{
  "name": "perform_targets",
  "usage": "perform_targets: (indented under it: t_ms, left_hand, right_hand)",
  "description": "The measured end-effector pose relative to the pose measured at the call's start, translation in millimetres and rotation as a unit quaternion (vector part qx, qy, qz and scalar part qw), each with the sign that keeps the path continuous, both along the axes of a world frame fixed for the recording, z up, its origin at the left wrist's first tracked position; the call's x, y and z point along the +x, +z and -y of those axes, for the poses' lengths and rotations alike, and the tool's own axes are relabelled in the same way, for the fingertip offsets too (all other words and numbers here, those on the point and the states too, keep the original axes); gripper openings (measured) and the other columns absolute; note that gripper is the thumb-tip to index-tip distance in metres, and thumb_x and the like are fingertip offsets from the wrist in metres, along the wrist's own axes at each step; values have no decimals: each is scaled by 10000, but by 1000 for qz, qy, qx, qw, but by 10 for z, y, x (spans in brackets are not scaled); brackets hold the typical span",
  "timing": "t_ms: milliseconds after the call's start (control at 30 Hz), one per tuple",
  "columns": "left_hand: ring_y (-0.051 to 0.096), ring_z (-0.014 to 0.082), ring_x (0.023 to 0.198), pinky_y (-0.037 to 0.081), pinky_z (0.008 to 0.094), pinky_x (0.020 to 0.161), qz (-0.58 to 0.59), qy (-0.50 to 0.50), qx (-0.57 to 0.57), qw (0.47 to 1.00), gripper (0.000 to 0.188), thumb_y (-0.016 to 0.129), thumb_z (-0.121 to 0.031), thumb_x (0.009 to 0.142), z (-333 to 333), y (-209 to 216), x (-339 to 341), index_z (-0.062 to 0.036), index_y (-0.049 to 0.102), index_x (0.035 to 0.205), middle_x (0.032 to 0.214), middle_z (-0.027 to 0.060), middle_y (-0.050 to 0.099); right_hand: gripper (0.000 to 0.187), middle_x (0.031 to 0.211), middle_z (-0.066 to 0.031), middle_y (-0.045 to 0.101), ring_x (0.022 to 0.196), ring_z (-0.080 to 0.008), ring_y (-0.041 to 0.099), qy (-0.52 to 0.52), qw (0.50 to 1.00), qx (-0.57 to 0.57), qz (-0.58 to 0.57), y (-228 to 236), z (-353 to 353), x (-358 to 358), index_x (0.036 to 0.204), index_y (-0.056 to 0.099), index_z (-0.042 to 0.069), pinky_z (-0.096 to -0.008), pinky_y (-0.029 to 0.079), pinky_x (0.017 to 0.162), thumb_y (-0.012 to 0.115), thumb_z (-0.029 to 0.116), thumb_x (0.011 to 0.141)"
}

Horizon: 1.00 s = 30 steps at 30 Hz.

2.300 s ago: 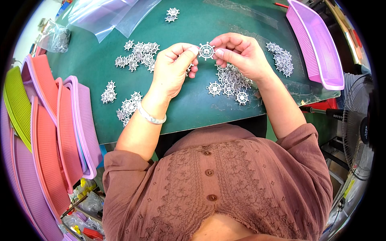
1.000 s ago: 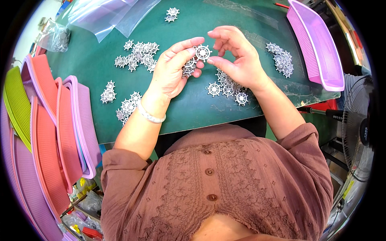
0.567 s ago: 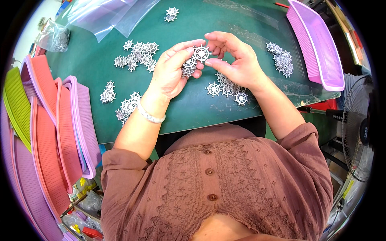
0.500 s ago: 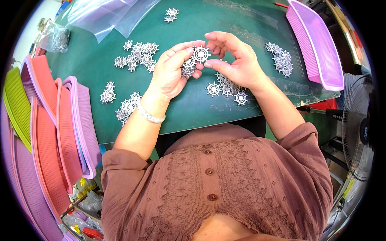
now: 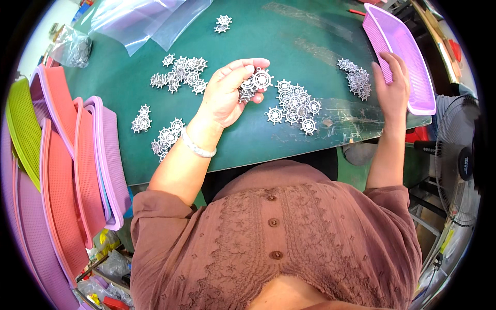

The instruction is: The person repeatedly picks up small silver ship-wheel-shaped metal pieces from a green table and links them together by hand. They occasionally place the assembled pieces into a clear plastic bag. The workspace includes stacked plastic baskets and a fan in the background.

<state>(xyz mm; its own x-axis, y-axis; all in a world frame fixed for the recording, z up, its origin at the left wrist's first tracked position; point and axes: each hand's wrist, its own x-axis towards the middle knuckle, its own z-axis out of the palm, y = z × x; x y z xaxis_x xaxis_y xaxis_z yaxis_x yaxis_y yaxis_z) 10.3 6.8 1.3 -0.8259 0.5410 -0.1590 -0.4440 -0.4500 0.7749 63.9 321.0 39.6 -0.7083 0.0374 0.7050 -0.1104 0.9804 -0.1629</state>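
Observation:
My left hand (image 5: 227, 90) is closed around several silver ship's wheel charms (image 5: 262, 78), with one wheel facing up at the fingertips. Over at the right, my right hand (image 5: 393, 90) is at the near side of a lilac plastic basket (image 5: 421, 98). Its thumb and fingers are apart and I see nothing between them. Just right of my left hand lies a cluster of the same charms (image 5: 294, 103). Another pile of ship's wheels (image 5: 356, 80) lies beside my right hand.
More charm heaps (image 5: 181, 72) lie on the green tabletop (image 5: 248, 139), mostly to the left. Clear plastic bags (image 5: 150, 20) cover the far left. Pink and purple baskets (image 5: 111, 155) are stacked against the left edge. A black fan (image 5: 457, 165) stands right of the table.
My right hand has moved away from my left hand, rightward to the lilac basket. The left hand keeps its charms, and the cluster beside it is now uncovered.

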Motion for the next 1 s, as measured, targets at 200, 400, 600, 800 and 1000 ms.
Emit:
perform_targets:
  t_ms: [200, 400, 600, 800, 1000]
  left_hand:
    - [550, 114, 672, 456, 244, 520, -7, -50, 26, 998, 260, 563, -138, 854, -16, -36, 2, 22, 560, 1059, 833, 49, 577]
    - [550, 120, 676, 461, 238, 547, 9, -50, 19, 999, 180, 592, -31, 803, 37, -67, -21, -20, 585, 982, 809, 33, 569]
    - [615, 173, 819, 538, 265, 635, 34, -24, 4, 999, 123, 566, -51, 810, 45, -12, -38, -72, 568, 931, 918, 64, 606]
    - [620, 182, 822, 544, 273, 610, 39, -13, 12, 999, 153, 551, -16, 800, 113, -67, -33, -65, 561, 945, 917, 81, 606]
    - [569, 161, 683, 479, 256, 515, 53, 0, 68, 996, 39, 566, -52, 816, 94, -137, -59, -51, 565, 855, 808, 68, 571]
  right_hand:
    - [541, 1084, -167, 564, 989, -339, 539, -179, 970, 74, 149, -135, -542, 386, 1259, 393, 125, -427, 433, 811, 612, 191, 769]
    - [324, 867, -194, 622, 826, -376, 588, -243, 950, 61, 187, -119, -684, 369, 1117, 515, 80, -452, 463, 701, 549, 145, 801]
    - [313, 894, -185, 619, 850, -365, 582, -257, 943, 25, 208, -26, -582, 387, 1097, 532, 69, -445, 454, 726, 554, 171, 802]
    - [377, 1044, -139, 574, 999, -309, 516, -198, 968, 105, 110, 114, -429, 408, 1112, 534, 62, -411, 374, 865, 605, 218, 777]
    - [288, 1041, -129, 564, 983, -314, 517, 31, 997, 40, 57, 297, -115, -22, 1010, 574, 30, -395, 394, 857, 615, 174, 764]
